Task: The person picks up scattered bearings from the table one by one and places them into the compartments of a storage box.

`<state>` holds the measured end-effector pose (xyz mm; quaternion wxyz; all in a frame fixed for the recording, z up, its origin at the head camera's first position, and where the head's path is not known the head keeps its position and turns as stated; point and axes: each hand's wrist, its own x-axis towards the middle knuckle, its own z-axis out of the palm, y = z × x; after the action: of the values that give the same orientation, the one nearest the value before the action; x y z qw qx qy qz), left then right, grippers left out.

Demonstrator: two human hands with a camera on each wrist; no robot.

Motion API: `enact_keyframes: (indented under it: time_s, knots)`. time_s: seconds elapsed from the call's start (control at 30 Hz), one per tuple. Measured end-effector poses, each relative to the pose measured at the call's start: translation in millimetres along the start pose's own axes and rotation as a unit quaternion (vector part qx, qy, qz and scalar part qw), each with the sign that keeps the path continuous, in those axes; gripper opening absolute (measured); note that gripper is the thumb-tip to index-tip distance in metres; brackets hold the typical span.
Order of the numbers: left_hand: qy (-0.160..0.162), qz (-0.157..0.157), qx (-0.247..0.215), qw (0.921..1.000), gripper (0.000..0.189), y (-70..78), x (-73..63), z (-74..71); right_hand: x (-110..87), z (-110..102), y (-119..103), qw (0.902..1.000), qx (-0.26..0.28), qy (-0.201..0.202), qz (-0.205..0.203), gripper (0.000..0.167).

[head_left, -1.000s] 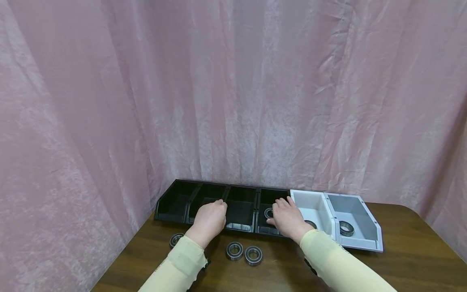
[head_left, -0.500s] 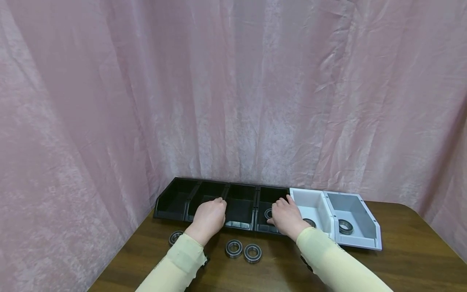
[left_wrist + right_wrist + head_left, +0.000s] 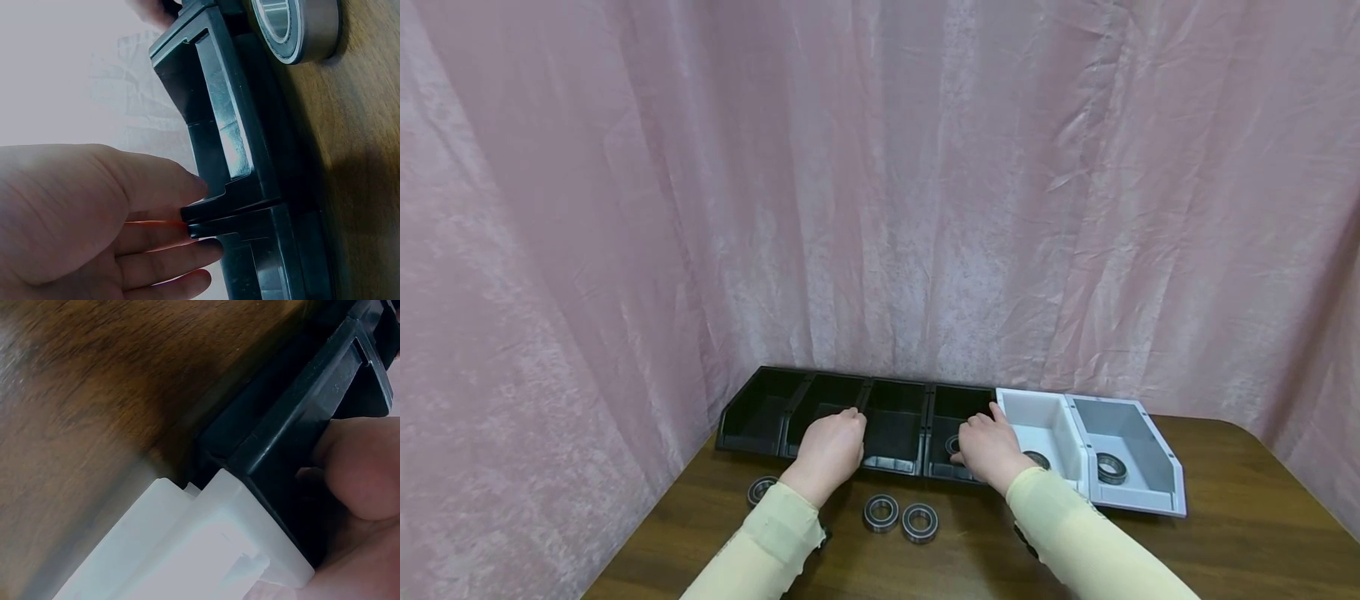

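In the head view my left hand [image 3: 831, 446] is at the front of the black bins. The left wrist view shows its thumb and fingers pinching the adjoining walls of two black bins [image 3: 234, 125]. My right hand [image 3: 992, 446] reaches into the rightmost black bin [image 3: 964, 400], its thumb inside beside a ball bearing [image 3: 952, 446]. The fingertips are hidden, so whether they grip the bearing cannot be told. The right wrist view shows the thumb [image 3: 365, 472] behind the black bin's front edge, next to the white bin [image 3: 212, 544].
Two bearings [image 3: 881, 513] [image 3: 920, 523] lie on the wooden table [image 3: 970, 567] before the bins; another bearing [image 3: 762, 492] is by the left wrist. The white bin holds a bearing [image 3: 1036, 460], and the grey bin [image 3: 1138, 500] holds a bearing [image 3: 1111, 468]. A pink curtain [image 3: 880, 208] hangs behind.
The bearing beside my right thumb sits slightly lower in the black bin than before. My left hand stays in place on the bin walls.
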<state>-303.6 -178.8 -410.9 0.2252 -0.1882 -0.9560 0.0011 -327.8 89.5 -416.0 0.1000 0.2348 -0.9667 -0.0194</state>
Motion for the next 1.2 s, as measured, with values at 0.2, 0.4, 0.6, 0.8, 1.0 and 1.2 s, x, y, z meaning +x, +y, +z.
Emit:
enact_keyframes:
  time_s: [0.2, 0.4, 0.6, 0.8, 1.0, 1.2]
  knots:
    - [0.002, 0.005, 0.001, 1.0, 0.015, 0.0, -0.5, -3.5, 0.7, -3.4, -2.3, 1.0, 0.004, -0.007, 0.003, 0.028]
    - [-0.001, 0.001, 0.0, 1.0, 0.018, 1.2, -0.8, -4.4, 1.3, -7.2, -4.0, 0.9999, 0.0, -0.014, 0.005, 0.024]
    - [0.002, 0.001, 0.006, 1.0, 0.017, 1.1, -1.2, -2.4, 2.3, -8.4, -5.9, 0.9994, -0.008, -0.031, 0.014, 0.023]
    - [0.005, 0.005, 0.007, 1.0, 0.018, 0.7, -0.8, -2.2, 5.1, -7.8, -5.5, 0.9982, -0.004, -0.056, 0.02, 0.022]
    - [-0.003, 0.001, 0.003, 1.0, 0.017, 1.1, -0.4, -1.8, 6.1, -8.6, -4.7, 0.9982, 0.001, -0.057, 0.018, 0.022]
    - [-0.003, -0.002, 0.002, 1.0, 0.017, 1.1, -1.2, -2.4, 6.2, -11.9, -8.2, 0.9975, -0.01, -0.066, 0.023, 0.019]
